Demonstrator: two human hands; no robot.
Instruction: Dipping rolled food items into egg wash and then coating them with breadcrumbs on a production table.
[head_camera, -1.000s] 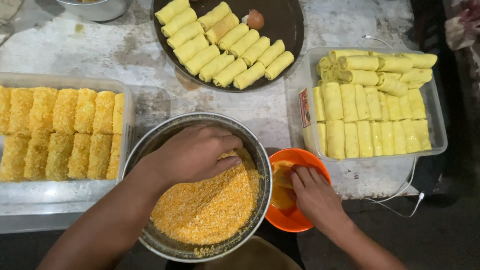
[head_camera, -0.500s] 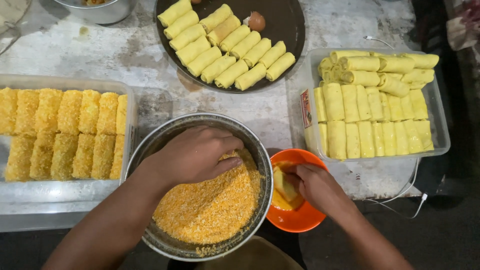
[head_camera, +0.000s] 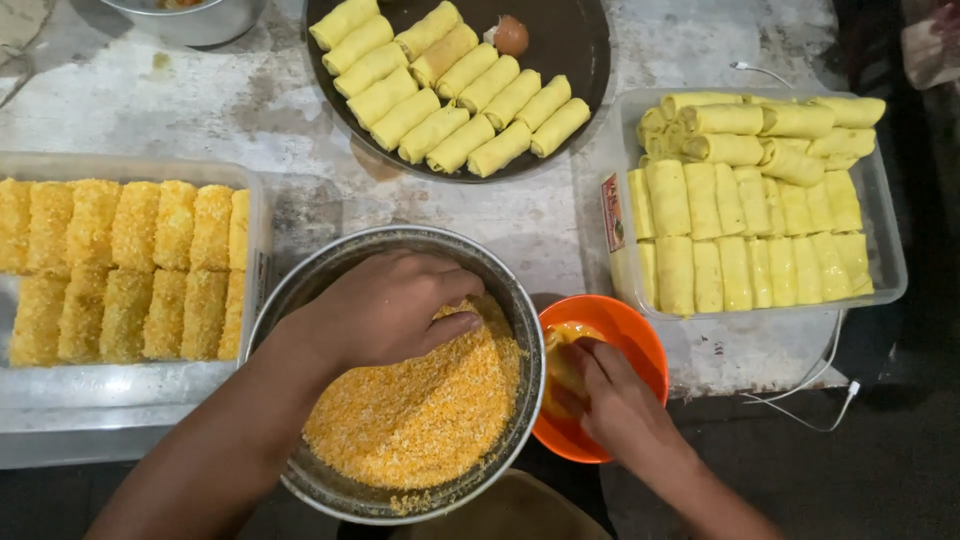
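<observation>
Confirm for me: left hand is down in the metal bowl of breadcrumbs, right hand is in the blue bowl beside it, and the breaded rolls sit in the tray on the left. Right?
Not quite: the small bowl is orange, not blue, as the head view shows. The rest stands: the left hand is in the metal bowl of breadcrumbs, the right hand is in the bowl beside it, and the breaded rolls sit in the tray on the left.

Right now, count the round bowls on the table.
3: a large metal bowl of orange crumbs around the left hand; a small orange plastic bowl beside it; a grey metal bowl cut by the top edge. More may lie out of frame.
</observation>
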